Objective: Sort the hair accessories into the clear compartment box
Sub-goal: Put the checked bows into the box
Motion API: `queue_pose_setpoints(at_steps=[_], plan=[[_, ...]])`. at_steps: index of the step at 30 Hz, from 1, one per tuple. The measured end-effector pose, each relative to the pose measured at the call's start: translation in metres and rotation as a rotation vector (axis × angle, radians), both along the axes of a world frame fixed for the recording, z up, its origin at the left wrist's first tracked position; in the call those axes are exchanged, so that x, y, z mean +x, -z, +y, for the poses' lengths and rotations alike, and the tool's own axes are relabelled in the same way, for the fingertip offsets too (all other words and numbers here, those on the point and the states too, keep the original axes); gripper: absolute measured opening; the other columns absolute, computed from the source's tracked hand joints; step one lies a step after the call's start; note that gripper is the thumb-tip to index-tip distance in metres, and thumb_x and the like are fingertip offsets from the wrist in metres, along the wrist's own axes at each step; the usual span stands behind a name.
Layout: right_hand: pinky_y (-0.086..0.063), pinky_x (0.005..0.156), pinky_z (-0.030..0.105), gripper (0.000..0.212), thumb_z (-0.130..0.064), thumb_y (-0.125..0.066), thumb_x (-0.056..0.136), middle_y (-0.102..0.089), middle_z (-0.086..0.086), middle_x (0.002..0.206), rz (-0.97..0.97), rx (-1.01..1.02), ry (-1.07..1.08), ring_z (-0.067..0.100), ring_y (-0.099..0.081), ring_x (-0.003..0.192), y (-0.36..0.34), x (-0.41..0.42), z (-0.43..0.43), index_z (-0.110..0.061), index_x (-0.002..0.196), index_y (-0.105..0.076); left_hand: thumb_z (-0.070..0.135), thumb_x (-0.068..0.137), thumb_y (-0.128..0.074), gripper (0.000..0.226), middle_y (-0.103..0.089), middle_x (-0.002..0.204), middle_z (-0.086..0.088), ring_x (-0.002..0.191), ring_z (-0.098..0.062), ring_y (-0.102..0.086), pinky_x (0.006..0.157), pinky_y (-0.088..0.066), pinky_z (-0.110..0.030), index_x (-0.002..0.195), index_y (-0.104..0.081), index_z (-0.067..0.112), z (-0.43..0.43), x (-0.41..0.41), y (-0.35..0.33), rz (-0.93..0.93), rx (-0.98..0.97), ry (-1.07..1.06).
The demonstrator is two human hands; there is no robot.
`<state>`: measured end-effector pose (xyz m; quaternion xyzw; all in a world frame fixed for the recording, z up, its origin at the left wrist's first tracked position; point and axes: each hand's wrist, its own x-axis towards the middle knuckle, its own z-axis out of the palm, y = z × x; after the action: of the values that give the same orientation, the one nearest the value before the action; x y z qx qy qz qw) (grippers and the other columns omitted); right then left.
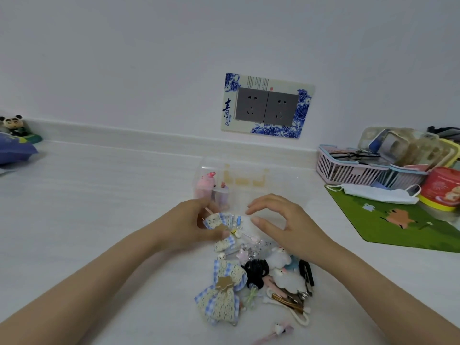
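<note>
Lace bow (pixel 220 225) (left-held) beside box (pixel 249 185)

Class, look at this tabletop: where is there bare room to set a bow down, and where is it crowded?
Bare: the wide stretch left of the left hand, toward the blue bag; also between the right hand and the green mat. Crowded: the pile before the clear box, and the baskets at far right.

A single head-worn view looks forward and down across the white table (pixel 104 195), close over it. The wall socket (pixel 267 105) sits near 12 o'clock, probably straight ahead.
</note>
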<state>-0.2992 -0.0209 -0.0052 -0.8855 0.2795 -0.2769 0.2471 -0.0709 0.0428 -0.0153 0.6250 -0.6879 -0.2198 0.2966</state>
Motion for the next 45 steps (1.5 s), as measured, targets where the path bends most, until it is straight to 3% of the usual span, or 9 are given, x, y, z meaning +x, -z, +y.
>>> queue_pose_setpoints(at_steps=[6,9,14,16,19,23,34,38,45], plan=[[-0.04,0.098,0.013,0.036,-0.044,-0.065,0.081,-0.055,-0.024,0.123,-0.144,0.197,-0.043,-0.002,-0.054,0.114,-0.004,0.01,0.009,-0.042,0.115,-0.055,0.036,0.064,-0.081,0.041,-0.067,0.095,-0.002,0.065,-0.015,-0.069,0.063,-0.055,-0.024,0.097,-0.059,0.027,0.004,-0.001,-0.015,0.322,-0.039,0.007],[-0.053,0.088,0.027,0.04,-0.031,-0.077,0.074,-0.058,-0.017,0.123,-0.242,0.36,-0.119,0.006,-0.064,0.095,-0.014,0.02,0.01,-0.04,0.11,-0.061,0.032,0.059,-0.082,0.053,-0.067,0.096,-0.003,0.068,-0.017,-0.072,0.063,-0.054,-0.018,0.107,-0.06,0.025,0.005,-0.01,-0.019,0.506,-0.04,0.035],[-0.054,0.078,0.022,0.04,-0.008,-0.079,0.072,-0.06,-0.006,0.116,-0.276,0.356,-0.119,0.007,-0.064,0.076,-0.02,0.028,0.005,-0.026,0.106,-0.069,0.03,0.059,-0.08,0.058,-0.072,0.081,0.001,0.074,-0.014,-0.071,0.065,-0.055,-0.019,0.113,-0.06,0.022,0.001,-0.018,-0.022,0.726,-0.135,0.0],[-0.052,0.072,0.017,0.039,-0.007,-0.078,0.073,-0.061,-0.005,0.115,-0.324,0.32,-0.041,0.004,-0.063,0.073,-0.028,0.03,-0.006,-0.026,0.106,-0.068,0.036,0.065,-0.074,0.053,-0.071,0.095,0.003,0.083,-0.008,-0.069,0.074,-0.054,-0.019,0.114,-0.058,0.025,-0.002,-0.014,-0.021,0.645,-0.262,-0.062],[-0.047,0.062,0.009,0.035,-0.013,-0.076,0.075,-0.067,-0.007,0.093,-0.316,0.299,0.104,0.002,-0.064,0.07,-0.045,0.032,-0.032,-0.03,0.104,-0.066,0.05,0.08,-0.054,0.047,-0.063,0.116,0.012,0.107,-0.001,-0.057,0.092,-0.04,-0.016,0.122,-0.054,0.029,0.0,0.001,-0.017,0.169,-0.451,-0.118],[-0.051,0.071,0.017,0.038,-0.017,-0.074,0.078,-0.07,0.003,0.075,-0.137,0.278,0.148,0.008,-0.065,0.067,-0.048,0.043,-0.058,-0.024,0.114,-0.063,0.055,0.084,-0.041,0.06,-0.05,0.138,0.009,0.131,-0.009,-0.039,0.107,-0.022,-0.019,0.134,-0.047,0.024,-0.003,0.014,-0.002,-0.255,-0.433,-0.067],[-0.024,0.109,0.034,0.039,-0.047,-0.05,0.09,-0.046,-0.005,0.134,0.282,-0.04,0.146,0.013,-0.029,0.128,-0.035,0.042,-0.074,-0.031,0.126,-0.056,0.056,0.086,-0.04,0.057,-0.048,0.138,0.012,0.135,-0.006,-0.03,0.109,-0.017,-0.017,0.133,-0.046,0.024,-0.006,0.013,0.003,-0.282,-0.452,-0.043],[-0.021,0.107,0.028,0.034,-0.047,-0.043,0.093,-0.049,-0.011,0.131,0.194,-0.213,0.088,0.006,-0.035,0.126,-0.034,0.028,-0.065,-0.033,0.119,-0.059,0.054,0.087,-0.041,0.055,-0.048,0.138,0.013,0.135,-0.007,-0.031,0.11,-0.019,-0.018,0.133,-0.046,0.024,-0.007,0.013,0.005,-0.273,-0.458,-0.045],[0.004,0.115,0.028,0.05,-0.054,-0.03,0.094,-0.053,-0.013,0.135,0.444,-0.282,0.032,0.005,-0.026,0.137,-0.021,0.036,-0.059,-0.026,0.125,-0.057,0.05,0.088,-0.046,0.05,-0.05,0.136,0.012,0.132,-0.005,-0.032,0.104,-0.02,-0.014,0.131,-0.047,0.024,-0.006,0.012,0.005,-0.279,-0.464,-0.041]])
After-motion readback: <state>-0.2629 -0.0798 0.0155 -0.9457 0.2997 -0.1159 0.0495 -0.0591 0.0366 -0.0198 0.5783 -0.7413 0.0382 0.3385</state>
